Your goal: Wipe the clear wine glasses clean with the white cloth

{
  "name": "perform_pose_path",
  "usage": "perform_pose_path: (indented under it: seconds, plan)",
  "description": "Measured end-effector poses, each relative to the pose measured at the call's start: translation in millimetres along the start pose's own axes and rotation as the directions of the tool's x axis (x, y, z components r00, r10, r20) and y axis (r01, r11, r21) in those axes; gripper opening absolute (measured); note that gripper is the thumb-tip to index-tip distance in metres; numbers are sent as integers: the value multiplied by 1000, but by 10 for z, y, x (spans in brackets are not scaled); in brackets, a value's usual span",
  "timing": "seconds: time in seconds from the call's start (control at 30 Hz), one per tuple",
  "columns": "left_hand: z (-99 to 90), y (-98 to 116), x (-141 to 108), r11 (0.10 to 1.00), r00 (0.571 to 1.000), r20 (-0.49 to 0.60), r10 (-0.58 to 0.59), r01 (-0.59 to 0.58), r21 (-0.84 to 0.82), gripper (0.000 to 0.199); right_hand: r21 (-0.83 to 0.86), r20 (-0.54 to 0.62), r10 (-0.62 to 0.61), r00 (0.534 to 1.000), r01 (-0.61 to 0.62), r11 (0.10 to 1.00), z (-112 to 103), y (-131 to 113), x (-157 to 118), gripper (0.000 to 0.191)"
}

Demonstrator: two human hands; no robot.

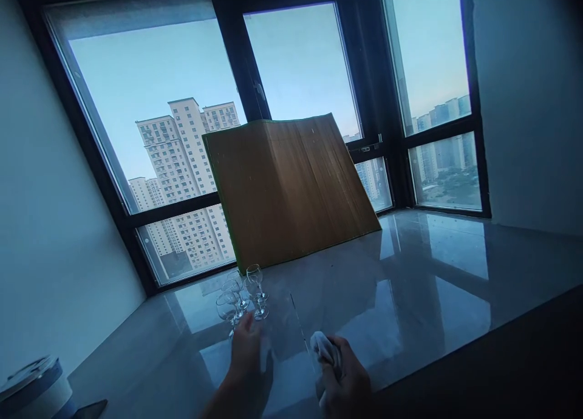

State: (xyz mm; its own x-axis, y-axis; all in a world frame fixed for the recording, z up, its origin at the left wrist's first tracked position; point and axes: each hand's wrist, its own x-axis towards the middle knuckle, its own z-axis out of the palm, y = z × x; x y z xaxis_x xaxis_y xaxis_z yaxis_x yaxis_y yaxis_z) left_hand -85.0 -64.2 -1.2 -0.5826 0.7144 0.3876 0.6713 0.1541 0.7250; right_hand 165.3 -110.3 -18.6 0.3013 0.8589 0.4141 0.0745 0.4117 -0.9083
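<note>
Fingers of our right hand (348, 375) are closed around a bunched pale cloth (327, 350), held over the near part of the glossy ledge (337, 303). Our left hand (246, 343) is at the near side of the stemmed glasses (239, 295); can't tell if its fingers grip one or are just beside. Glasses stand clustered on the ledge, by the lower left corner of the brown panel (296, 188).

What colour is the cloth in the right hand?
The cloth in the right hand looks whitish-grey under bluish light; it shows in the head view.
</note>
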Motion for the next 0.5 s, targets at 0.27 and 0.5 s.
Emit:
perform_pose_path:
  seconds: [0.27, 0.5]
  plan:
    - [-397, -75, -45, 972, 894, -420, -156, 62, -228, 66, -17, -37, 81, 996, -81, 997, -9, -44, -20, 39]
    - [-189, -69, 447, 846, 901, -158, -404, 303, -438, 57, -28, -31, 111, 993, -112, 993, -36, -60, 2, 46]
